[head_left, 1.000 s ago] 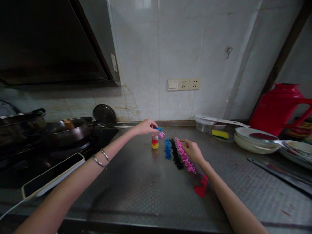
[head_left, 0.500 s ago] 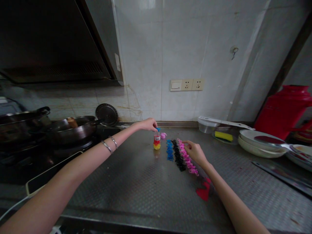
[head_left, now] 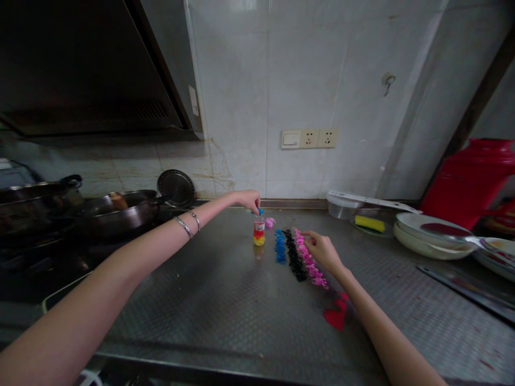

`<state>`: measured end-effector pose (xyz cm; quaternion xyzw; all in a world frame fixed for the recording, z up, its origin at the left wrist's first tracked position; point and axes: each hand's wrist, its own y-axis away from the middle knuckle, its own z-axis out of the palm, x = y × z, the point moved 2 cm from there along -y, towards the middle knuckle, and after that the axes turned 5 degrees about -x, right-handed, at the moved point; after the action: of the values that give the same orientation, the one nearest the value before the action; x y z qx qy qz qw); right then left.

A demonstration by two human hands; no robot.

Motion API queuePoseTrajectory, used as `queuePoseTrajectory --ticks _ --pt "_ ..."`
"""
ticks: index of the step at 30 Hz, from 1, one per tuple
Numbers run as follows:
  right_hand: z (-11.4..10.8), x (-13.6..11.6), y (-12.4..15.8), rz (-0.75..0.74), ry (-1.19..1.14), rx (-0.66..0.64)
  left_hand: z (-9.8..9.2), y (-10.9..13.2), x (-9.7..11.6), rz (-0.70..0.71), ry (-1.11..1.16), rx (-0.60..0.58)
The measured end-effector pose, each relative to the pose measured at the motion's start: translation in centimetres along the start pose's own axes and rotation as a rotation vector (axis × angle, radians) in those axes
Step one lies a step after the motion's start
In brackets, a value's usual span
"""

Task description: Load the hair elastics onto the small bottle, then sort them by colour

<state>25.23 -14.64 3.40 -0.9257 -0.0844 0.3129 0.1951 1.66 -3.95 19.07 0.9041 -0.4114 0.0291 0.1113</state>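
Fingers (head_left: 257,209) of left hand (head_left: 248,199) pinched on blue bands (head_left: 261,212), just above the upright clear bottle (head_left: 259,231), red and yellow contents. Right hand (head_left: 324,252): fingers beside pink band row (head_left: 310,262), contact and closure cannot be told; black band row (head_left: 296,258) and blue band row (head_left: 280,247) left of them on tabletop (head_left: 217,305).

Two silver-coloured bracelets circle the slender left forearm (head_left: 148,262), set close together towards the wrist. The bracelet nearer the elbow (head_left: 184,227) is the broader of the pair, its surface uneven as if patterned; the bracelet nearer the left hand (head_left: 250,200) is a slimmer band (head_left: 196,220) with a dull shine. Finer detail is too small to read. The right forearm (head_left: 372,308), equally slender, is bare down to the right hand (head_left: 323,251).
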Motion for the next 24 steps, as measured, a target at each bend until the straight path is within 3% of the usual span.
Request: queuePoseTrajectory --ticks 24 --pt "0.2 0.2 -0.1 0.014 0.011 -0.015 0.6 -1.4 -0.3 0.0 -0.005 -0.069"
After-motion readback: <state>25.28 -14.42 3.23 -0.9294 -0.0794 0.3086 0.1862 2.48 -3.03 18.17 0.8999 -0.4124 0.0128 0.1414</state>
